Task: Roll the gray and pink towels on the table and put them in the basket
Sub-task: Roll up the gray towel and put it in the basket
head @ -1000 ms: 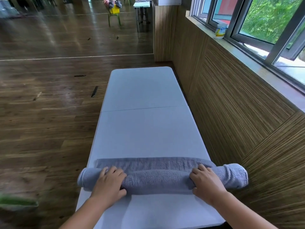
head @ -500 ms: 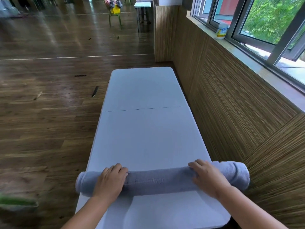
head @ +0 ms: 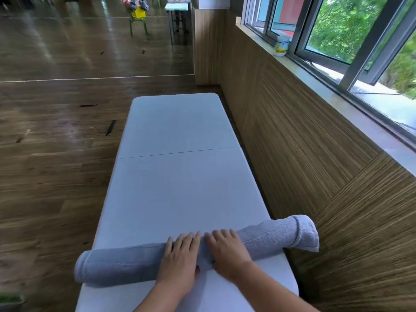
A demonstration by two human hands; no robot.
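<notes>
So that the gray towel [head: 126, 260] is not unrolling: left grip [head: 180, 255] and right grip [head: 227, 251] are pressing it, open-palmed.
Worktop [head: 180, 188]: lying beneath both grips.

Gray towel [head: 126, 260], white table [head: 180, 181], brown striped-grain wall [head: 315, 154].

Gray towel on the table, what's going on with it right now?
A person rests both hands on the gray towel, rolled into a long tube across the near end of the white table. The left hand and right hand sit side by side at its middle, fingers flat on top. Both ends overhang the table's edges.
</notes>
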